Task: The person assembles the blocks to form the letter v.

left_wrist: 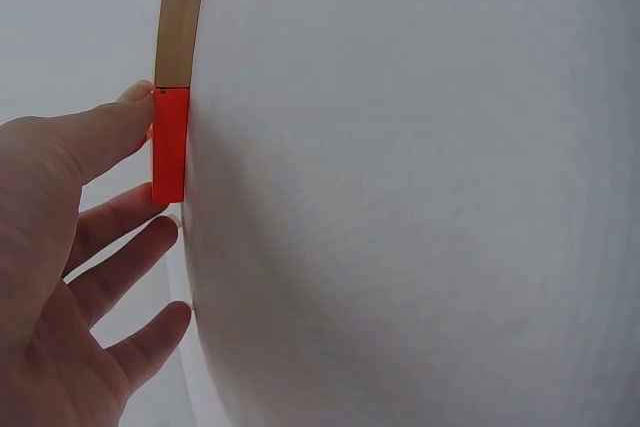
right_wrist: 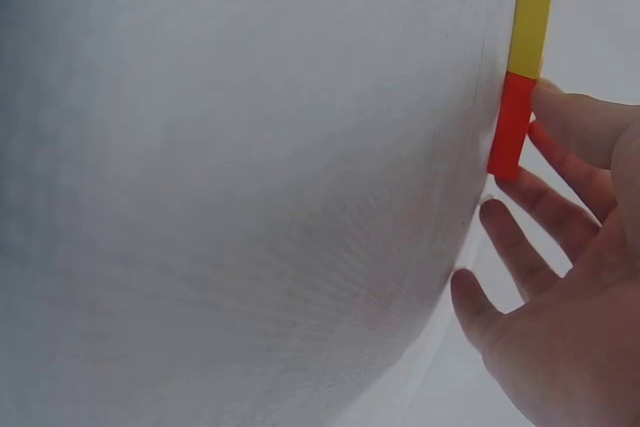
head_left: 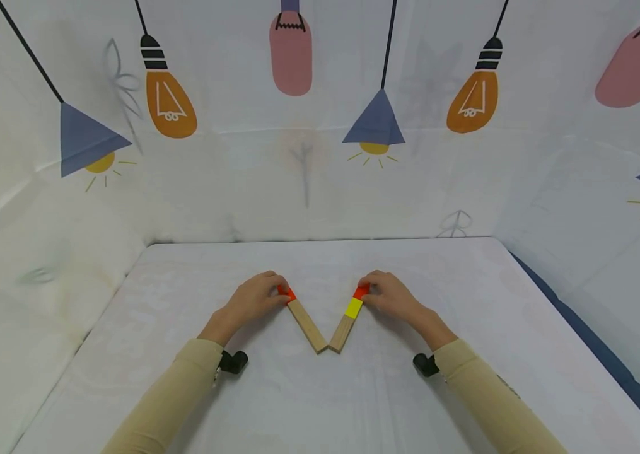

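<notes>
On the white table two flat wooden sticks lie as a V, their plain near ends meeting at the bottom. The left stick is bare wood with a red far end. My left hand pinches that red end between thumb and fingers; in the left wrist view its other fingers spread out below. The right stick bears a yellow band and a red tip. At this tip my right hand pinches it, thumb on one side, the lower fingers spread loosely.
The white table ends at the back against a pale cloth printed with lamps and bulbs. Similar cloth hangs on the left and right. A black wrist camera sits at the left cuff and another camera at the right.
</notes>
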A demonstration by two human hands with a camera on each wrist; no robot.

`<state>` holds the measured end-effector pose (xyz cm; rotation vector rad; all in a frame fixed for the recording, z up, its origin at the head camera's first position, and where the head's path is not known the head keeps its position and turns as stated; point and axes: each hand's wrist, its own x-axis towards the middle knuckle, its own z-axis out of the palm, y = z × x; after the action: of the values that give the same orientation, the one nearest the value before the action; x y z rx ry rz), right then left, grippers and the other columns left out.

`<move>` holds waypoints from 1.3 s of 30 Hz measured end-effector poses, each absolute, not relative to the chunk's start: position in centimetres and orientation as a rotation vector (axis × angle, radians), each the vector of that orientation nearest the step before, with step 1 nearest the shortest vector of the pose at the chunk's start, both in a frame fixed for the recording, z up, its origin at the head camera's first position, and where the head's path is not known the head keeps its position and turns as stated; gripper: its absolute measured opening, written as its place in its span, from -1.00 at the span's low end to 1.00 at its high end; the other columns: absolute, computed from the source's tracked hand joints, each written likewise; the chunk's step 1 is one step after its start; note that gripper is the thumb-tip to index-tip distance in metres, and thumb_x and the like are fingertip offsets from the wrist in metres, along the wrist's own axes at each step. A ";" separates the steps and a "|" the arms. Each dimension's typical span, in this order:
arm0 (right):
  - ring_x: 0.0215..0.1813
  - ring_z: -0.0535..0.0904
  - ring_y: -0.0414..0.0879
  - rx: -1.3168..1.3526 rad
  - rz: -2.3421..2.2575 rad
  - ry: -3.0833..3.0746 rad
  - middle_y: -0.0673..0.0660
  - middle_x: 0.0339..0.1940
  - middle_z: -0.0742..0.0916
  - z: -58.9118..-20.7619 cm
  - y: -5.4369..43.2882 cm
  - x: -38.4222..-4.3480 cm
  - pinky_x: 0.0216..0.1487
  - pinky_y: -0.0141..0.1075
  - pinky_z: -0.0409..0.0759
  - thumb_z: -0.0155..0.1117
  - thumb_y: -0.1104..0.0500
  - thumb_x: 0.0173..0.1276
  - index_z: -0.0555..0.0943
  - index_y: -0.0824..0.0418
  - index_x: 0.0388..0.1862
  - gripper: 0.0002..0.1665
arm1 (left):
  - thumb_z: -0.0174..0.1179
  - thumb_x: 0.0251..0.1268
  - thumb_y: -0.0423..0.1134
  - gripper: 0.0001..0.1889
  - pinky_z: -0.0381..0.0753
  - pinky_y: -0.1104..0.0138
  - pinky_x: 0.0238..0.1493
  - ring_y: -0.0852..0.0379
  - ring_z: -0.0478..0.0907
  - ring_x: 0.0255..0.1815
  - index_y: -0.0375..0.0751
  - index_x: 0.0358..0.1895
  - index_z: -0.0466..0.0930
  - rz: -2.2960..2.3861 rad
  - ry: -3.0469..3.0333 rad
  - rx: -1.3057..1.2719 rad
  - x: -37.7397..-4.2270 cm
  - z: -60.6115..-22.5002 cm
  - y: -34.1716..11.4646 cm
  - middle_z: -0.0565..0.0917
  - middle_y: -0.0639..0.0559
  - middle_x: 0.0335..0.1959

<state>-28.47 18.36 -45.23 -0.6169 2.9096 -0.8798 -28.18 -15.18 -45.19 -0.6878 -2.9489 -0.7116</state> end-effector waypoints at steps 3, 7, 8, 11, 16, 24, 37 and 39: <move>0.12 0.55 0.06 -0.620 -0.876 2.913 0.12 0.05 0.70 -45.3 18.4 -28.5 0.26 0.01 0.49 0.34 0.23 0.31 0.67 0.17 0.05 -0.69 | 0.34 0.27 -0.03 -0.86 0.56 0.22 -0.07 0.14 0.55 -0.16 0.10 -0.18 0.66 -0.713 -2.946 -0.690 -28.1 -45.2 -15.2 0.63 0.19 -0.16; 0.13 0.56 0.06 -0.630 -0.879 2.917 0.12 0.05 0.71 -45.3 18.4 -28.5 0.26 0.02 0.49 0.34 0.23 0.31 0.67 0.18 0.05 -0.68 | 0.34 0.27 -0.03 -0.85 0.57 0.19 -0.06 0.12 0.56 -0.15 0.08 -0.17 0.66 -0.717 -2.939 -0.694 -28.1 -45.2 -15.2 0.63 0.17 -0.16; 0.13 0.56 0.06 -0.634 -0.881 2.917 0.12 0.05 0.71 -45.3 18.4 -28.5 0.26 0.02 0.50 0.35 0.23 0.31 0.67 0.18 0.05 -0.68 | 0.34 0.27 -0.03 -0.85 0.57 0.19 -0.06 0.12 0.56 -0.14 0.08 -0.17 0.66 -0.718 -2.941 -0.692 -28.1 -45.2 -15.2 0.63 0.17 -0.15; 0.13 0.56 0.07 -0.647 -0.893 2.915 0.13 0.05 0.71 -45.3 18.4 -28.5 0.26 0.02 0.49 0.35 0.24 0.30 0.66 0.20 0.06 -0.67 | 0.33 0.28 -0.02 -0.83 0.57 0.19 -0.04 0.13 0.56 -0.14 0.08 -0.15 0.66 -0.714 -2.950 -0.684 -28.1 -45.2 -15.2 0.63 0.17 -0.15; 0.14 0.56 0.08 -0.651 -0.894 2.910 0.15 0.06 0.71 -45.4 18.2 -28.6 0.27 0.03 0.49 0.36 0.24 0.30 0.67 0.21 0.06 -0.66 | 0.32 0.28 0.00 -0.81 0.58 0.19 -0.02 0.16 0.55 -0.13 0.08 -0.12 0.66 -0.689 -2.961 -0.663 -28.1 -45.2 -15.5 0.63 0.18 -0.14; 0.17 0.54 0.08 -0.608 -0.872 2.904 0.13 0.09 0.70 -45.2 17.9 -28.8 0.29 0.03 0.47 0.35 0.22 0.31 0.67 0.18 0.07 -0.66 | 0.31 0.30 -0.01 -0.81 0.58 0.17 0.01 0.16 0.54 -0.11 0.06 -0.11 0.66 -0.709 -2.967 -0.647 -27.9 -45.2 -15.7 0.64 0.16 -0.11; 0.15 0.55 0.09 -0.608 -0.873 2.914 0.14 0.07 0.70 -45.4 18.0 -28.6 0.28 0.03 0.48 0.34 0.23 0.31 0.67 0.19 0.06 -0.67 | 0.32 0.29 0.00 -0.84 0.56 0.20 -0.01 0.17 0.52 -0.13 0.12 -0.14 0.65 -0.763 -2.956 -0.645 -27.9 -45.5 -15.7 0.62 0.18 -0.13; 0.16 0.55 0.08 -0.600 -0.881 2.909 0.13 0.07 0.70 -45.4 18.0 -28.5 0.29 0.04 0.47 0.34 0.23 0.31 0.67 0.17 0.05 -0.68 | 0.32 0.29 -0.01 -0.85 0.55 0.20 -0.01 0.17 0.52 -0.13 0.12 -0.14 0.65 -0.777 -2.950 -0.649 -27.8 -45.4 -15.6 0.62 0.18 -0.13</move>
<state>-28.48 18.02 -45.37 -0.5996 2.9094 -0.8806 -27.79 -15.63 -45.43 -0.6485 -2.9495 -0.7772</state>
